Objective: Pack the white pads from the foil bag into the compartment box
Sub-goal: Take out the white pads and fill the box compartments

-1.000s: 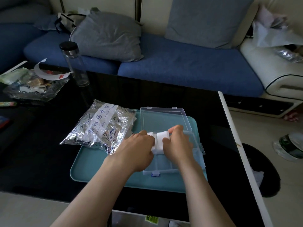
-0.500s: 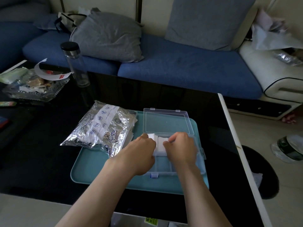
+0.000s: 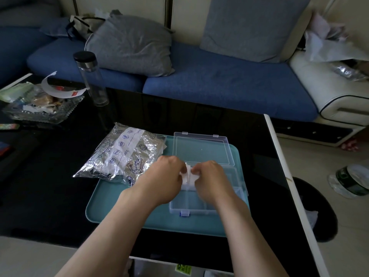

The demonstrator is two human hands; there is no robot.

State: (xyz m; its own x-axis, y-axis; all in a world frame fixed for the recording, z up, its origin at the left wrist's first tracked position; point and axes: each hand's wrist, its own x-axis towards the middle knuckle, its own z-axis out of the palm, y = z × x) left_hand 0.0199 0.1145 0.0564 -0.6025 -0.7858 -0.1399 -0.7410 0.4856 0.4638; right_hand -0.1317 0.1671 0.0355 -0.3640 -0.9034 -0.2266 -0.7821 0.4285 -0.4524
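Both hands meet over the box (image 3: 199, 211). The left hand (image 3: 166, 177) and right hand (image 3: 209, 176) have their fingers curled in, pinching a small stack of soft, white, square-edged pads (image 3: 188, 176) between them. The pads are just above the back row of compartments, though I cannot tell if they touch the dividers.

The box is clear hard plastic, rectangular, with thin inner walls and a small blue latch (image 3: 184, 214) at the front. Its flat lid (image 3: 201, 148) lies open behind it. It sits on a smooth teal tray (image 3: 119, 206) with rounded corners, on a glossy black table (image 3: 50, 176).

Left of the box lies the crinkled silver foil bag (image 3: 139, 156), printed with dark blue fish and shell drawings. A white strip (image 3: 124, 145) across it carries round icons and the word "Date".
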